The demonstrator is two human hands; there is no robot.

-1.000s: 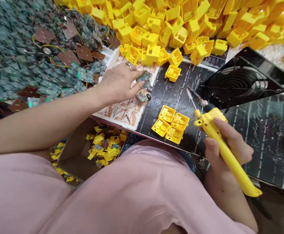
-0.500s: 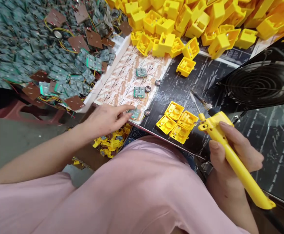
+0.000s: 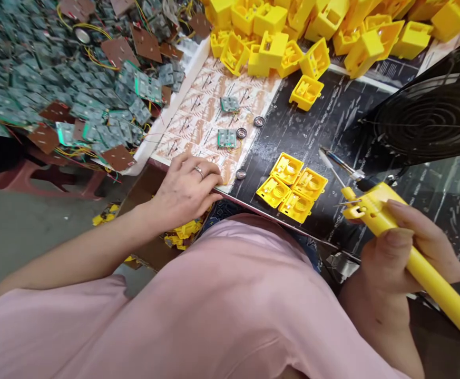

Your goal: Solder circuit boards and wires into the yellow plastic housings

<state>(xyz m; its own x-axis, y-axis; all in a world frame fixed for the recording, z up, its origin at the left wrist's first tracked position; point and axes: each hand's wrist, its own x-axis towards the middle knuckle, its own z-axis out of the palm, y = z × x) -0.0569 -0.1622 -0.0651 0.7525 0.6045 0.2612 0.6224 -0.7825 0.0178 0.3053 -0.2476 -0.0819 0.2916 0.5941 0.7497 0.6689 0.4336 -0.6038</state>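
My left hand (image 3: 186,189) rests at the near edge of the patterned sheet (image 3: 198,113), fingers curled down over a small green circuit board that they hide. A round speaker disc (image 3: 241,173) lies just right of the fingertips. My right hand (image 3: 407,247) is closed round a yellow soldering iron (image 3: 375,210), whose tip points up-left over the black mat (image 3: 332,121). A block of several open yellow housings (image 3: 293,189) sits on the mat between my hands. Two more green boards (image 3: 227,138) lie on the sheet with their discs (image 3: 241,132).
A heap of green and brown circuit boards (image 3: 75,95) fills the left. Yellow housings (image 3: 312,26) are piled along the back, one loose (image 3: 306,92). A black fan (image 3: 431,116) stands at right. Yellow scraps (image 3: 182,231) lie below the table edge.
My left hand laid boards out on the sheet, then drew back to its near edge and curled over the nearest one. The right hand with the iron has shifted right and lower.
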